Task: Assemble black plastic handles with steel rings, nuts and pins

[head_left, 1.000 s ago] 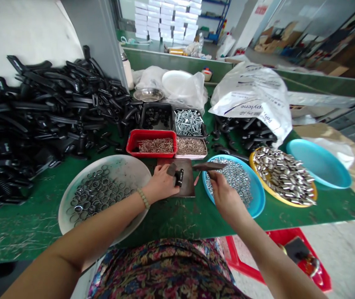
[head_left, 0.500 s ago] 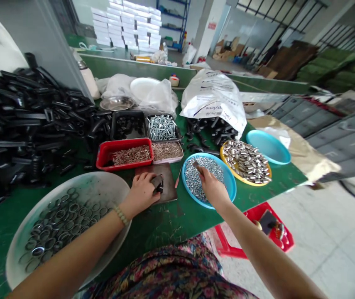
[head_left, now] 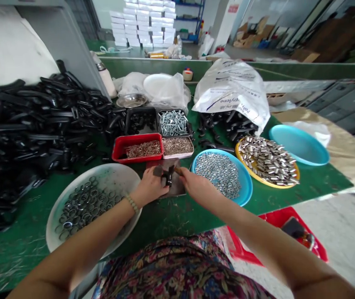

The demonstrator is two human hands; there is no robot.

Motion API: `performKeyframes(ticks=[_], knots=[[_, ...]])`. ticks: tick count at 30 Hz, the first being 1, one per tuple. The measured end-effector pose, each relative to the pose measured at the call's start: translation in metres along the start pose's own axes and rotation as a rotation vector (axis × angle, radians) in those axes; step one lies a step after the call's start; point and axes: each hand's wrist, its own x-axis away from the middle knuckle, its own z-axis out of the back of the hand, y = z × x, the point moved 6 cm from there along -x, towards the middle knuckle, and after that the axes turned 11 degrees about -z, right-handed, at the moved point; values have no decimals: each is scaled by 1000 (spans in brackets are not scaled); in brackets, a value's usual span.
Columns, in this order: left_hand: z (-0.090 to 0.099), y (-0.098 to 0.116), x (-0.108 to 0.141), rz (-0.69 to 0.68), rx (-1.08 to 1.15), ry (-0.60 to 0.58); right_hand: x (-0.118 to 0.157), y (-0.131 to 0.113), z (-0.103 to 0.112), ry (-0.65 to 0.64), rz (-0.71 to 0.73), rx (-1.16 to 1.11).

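My left hand [head_left: 154, 185], with a beaded bracelet at the wrist, is closed around a black part [head_left: 168, 177] over a flat metal plate [head_left: 177, 190]. My right hand [head_left: 192, 180] is at the right side of that part, its fingers pinched on a small brownish tool [head_left: 178, 170] whose tip meets or nearly meets the part. Just right of this hand stands a blue tray of small silver nuts [head_left: 224, 172]. Left of my left hand is a wide white basin [head_left: 54, 224] with metal rings [head_left: 86, 207] in it.
Behind the plate are a red bin [head_left: 119, 145] of pins, a pale tray [head_left: 179, 147] and a box of screws [head_left: 173, 123]. Black parts [head_left: 55, 108] pile up at left. A yellow tray [head_left: 266, 162] of metal sleeves and an aqua basin [head_left: 300, 145] stand at right.
My right hand has moved left with the tool, from over the blue tray to the black part. My left hand still holds the part. The view has shifted, so the table appears further right.
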Motion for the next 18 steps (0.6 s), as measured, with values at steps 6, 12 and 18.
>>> performKeyframes(ticks=[6,12,18], knots=[[6,-3,-9,51,355,-26,9,82,12,232,-314,266],[14,-1,-18,630,1720,-37,6,190,44,390,-445,394],[25,12,-23,703,1849,242,-31,271,105,366,-501,317]])
